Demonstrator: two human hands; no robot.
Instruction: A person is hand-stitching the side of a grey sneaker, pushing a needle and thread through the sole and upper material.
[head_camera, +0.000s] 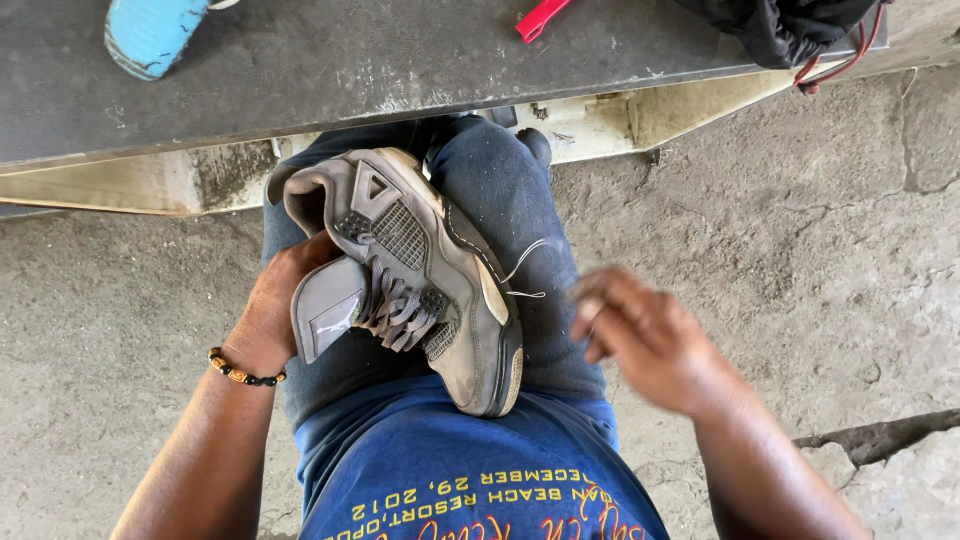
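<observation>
Grey sneaker braced on a lap

Fingers of the left hand (275, 300) curl into the collar of a grey high-top sneaker (420, 275), clamped on it beside the lifted tongue, which seems to keep the shoe from rolling off the knee. The right hand (640, 335) hangs just beside the toe, blurred; its fingers look bunched together, and a pale thread (522, 268) runs from the shoe's side seam toward them, though whether they pinch it I cannot tell. The sneaker lies on its side across dark denim jeans (510, 200), sole toward the right hand. Its upper is scuffed suede with mesh panels and flat laces. A beaded bracelet (243, 372) circles the left wrist. Beyond the knees runs a dark worn surface (350, 70) bearing a blue shoe (150, 35), a red tool (540, 18) and a black bag (780, 30), over a cracked concrete floor (800, 250).
</observation>
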